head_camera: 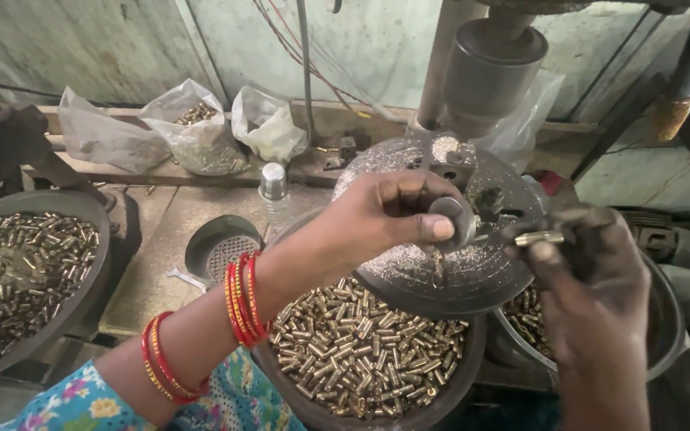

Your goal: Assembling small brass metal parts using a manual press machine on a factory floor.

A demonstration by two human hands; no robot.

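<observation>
Brass tube (pixel 538 238) pinched in right hand (pixel 592 279) fingertips; left hand (pixel 393 215) grips knob (pixel 453 219)

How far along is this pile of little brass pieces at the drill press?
Impossible to tell which are finished. In hand: the right hand holds one brass piece at the round machine table; the left hand grips a knob there. Left: the basins remain heaped with brass pieces.
</observation>
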